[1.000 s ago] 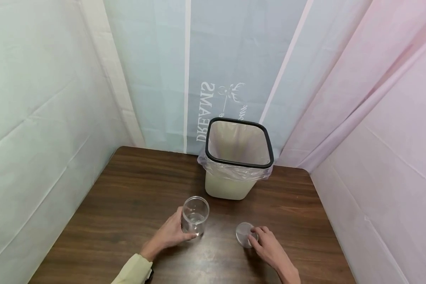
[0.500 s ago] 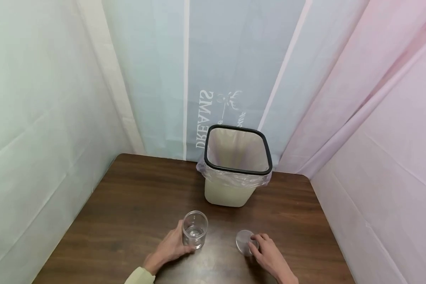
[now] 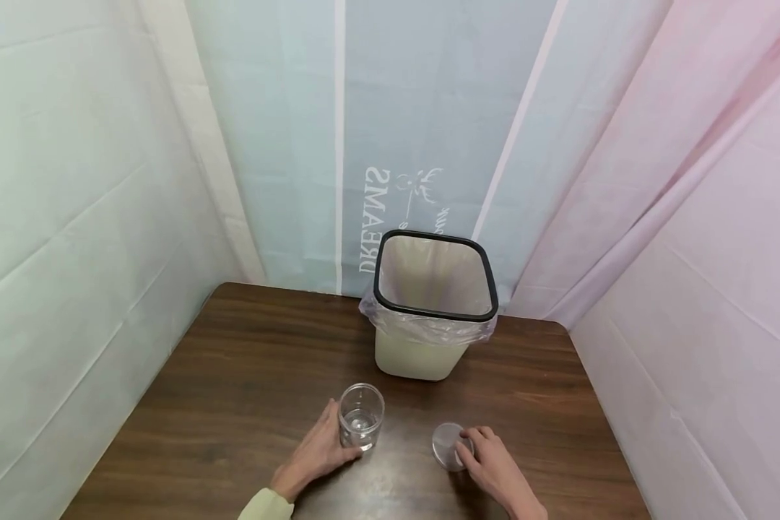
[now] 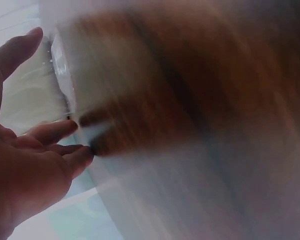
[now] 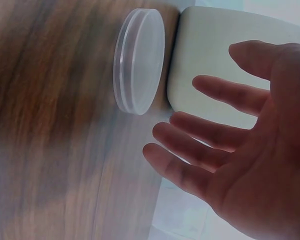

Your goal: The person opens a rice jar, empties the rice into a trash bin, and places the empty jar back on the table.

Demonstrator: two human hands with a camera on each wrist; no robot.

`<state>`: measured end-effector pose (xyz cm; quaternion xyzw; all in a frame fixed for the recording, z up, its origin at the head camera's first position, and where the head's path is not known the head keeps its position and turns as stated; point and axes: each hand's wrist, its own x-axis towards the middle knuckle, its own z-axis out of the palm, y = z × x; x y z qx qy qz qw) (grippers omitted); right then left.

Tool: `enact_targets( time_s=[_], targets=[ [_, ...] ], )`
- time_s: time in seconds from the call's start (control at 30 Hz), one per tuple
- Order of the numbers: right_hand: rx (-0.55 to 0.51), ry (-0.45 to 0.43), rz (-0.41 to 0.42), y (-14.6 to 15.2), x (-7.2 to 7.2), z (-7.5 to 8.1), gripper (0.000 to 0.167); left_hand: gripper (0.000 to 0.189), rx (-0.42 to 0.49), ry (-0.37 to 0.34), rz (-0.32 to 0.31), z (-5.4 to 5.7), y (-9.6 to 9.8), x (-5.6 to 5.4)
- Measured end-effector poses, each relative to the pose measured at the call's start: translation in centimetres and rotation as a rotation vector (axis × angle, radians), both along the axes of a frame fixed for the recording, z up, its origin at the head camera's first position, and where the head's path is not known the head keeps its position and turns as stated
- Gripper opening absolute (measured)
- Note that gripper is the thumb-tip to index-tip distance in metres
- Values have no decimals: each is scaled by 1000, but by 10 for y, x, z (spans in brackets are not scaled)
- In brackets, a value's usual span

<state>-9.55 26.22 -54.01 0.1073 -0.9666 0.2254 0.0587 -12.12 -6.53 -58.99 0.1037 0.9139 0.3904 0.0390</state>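
Note:
My left hand (image 3: 318,449) holds a see-through plastic jar (image 3: 362,417) low by its side, the jar's round mouth facing up. In the left wrist view the jar (image 4: 32,95) sits between the thumb and the fingers, much of it blurred. A see-through round lid (image 3: 447,446) lies to the right of the jar on the table. Over the lid's right edge hovers my right hand (image 3: 494,462). From the right wrist, the lid (image 5: 140,60) shows apart from the loosely spread fingers of that hand (image 5: 260,135), which hold nothing.
A pale bin (image 3: 422,357) with a black rim and a thin plastic liner stands at the back of the dark wooden table (image 3: 266,347). Behind the table hangs a printed blue-grey curtain (image 3: 286,180); light fabric walls flank both sides.
The head view has tilted up slightly. My left hand and the jar came nearer the front edge, then slid slightly right and back. The right hand and the lid barely moved.

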Motion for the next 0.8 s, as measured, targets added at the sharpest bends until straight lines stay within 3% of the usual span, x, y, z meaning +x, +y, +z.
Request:
enact_targets(
  time_s=[0.17,0.27,0.47,0.63,0.8],
  targets=[
    [-8,-91,-3,-4,-6,4,19,101,-5,62,-31,3,2,-5],
    [-28,-141,8,-8,-9,6,23,106,-14,-2,-46,14,-6,-2],
    [-75,-176,-11,-16,-15,19,22,85,-141,-161,-13,57,-30,0],
    [-78,-163,-10,-22,-25,34,16,67,-229,-139,48,98,-46,-11],
    [-34,-106,15,-31,-37,50,15,68,-288,-57,65,121,-49,-28]
  ],
)
